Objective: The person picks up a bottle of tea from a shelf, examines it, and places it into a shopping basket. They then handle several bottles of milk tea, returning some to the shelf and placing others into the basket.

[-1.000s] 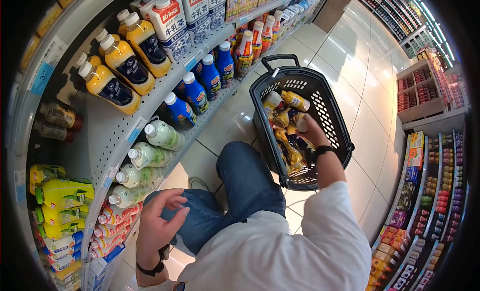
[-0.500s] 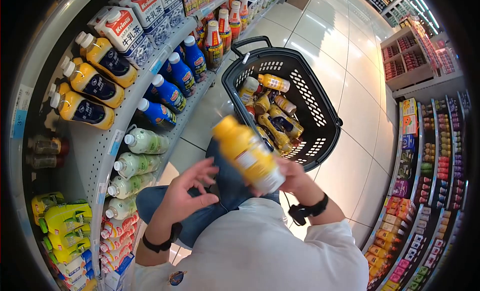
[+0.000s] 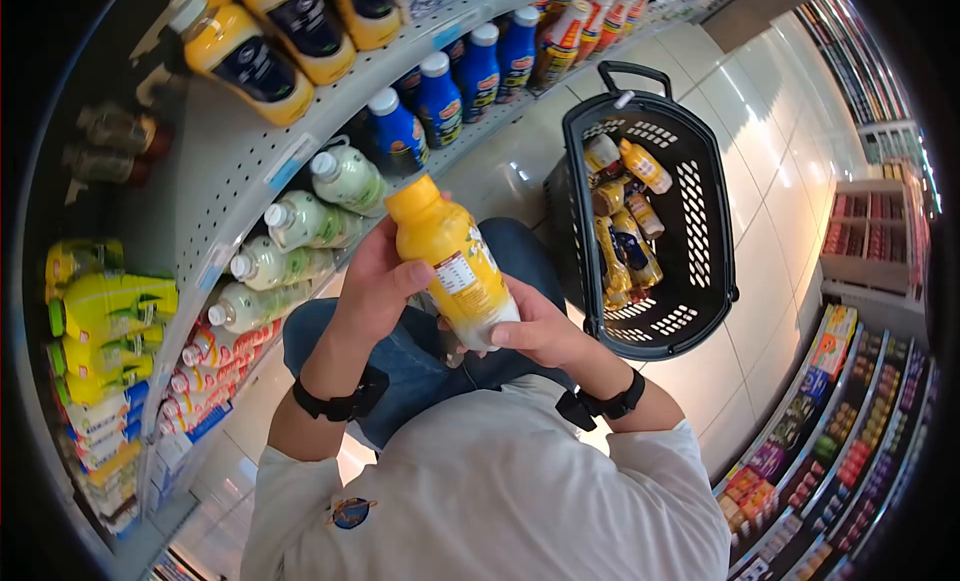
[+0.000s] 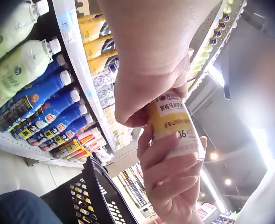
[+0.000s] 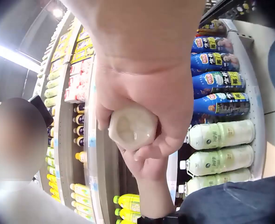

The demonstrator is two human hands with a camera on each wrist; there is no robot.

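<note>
A yellow bottle [image 3: 455, 261] with a yellow cap and a whitish lower end is held tilted above the lap in the head view. The left hand [image 3: 378, 281] grips its upper part, thumb across the front below the cap. The right hand [image 3: 540, 326] holds the lower end, thumb on the whitish part. In the left wrist view, printed labels show on the bottle [image 4: 170, 121] between both hands. The right wrist view shows its pale base [image 5: 133, 127] within the right hand's curled fingers.
A black basket [image 3: 712, 231] with several bottles inside stands on the tiled floor beyond the right hand. Shelves at the left carry blue bottles [image 3: 440, 99], pale green bottles [image 3: 310, 221] and orange juice bottles [image 3: 255, 66]. More stocked shelves [image 3: 850, 421] stand at the right.
The right hand has come out of the basket with the yellow bottle and brought it over the lap. The left hand, empty before, now grips the bottle's upper part.
</note>
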